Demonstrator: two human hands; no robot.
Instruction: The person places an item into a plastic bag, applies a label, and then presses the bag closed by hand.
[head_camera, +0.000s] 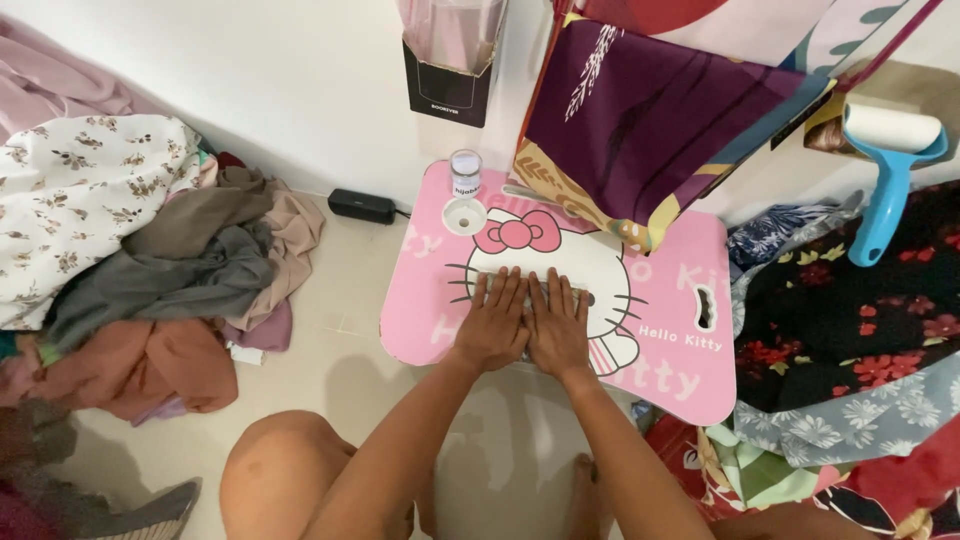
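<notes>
At the centre of the frame, the left hand (493, 322) and right hand (558, 326) lie side by side, fingers flat and spread, gripping nothing, pressing down on the pink cartoon-cat folding table (680, 375) as if smoothing something pale beneath them, mostly hidden.

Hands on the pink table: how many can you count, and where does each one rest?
2. The left hand and the right hand lie flat, side by side and touching, near the middle of the pink table. No others show.
</notes>
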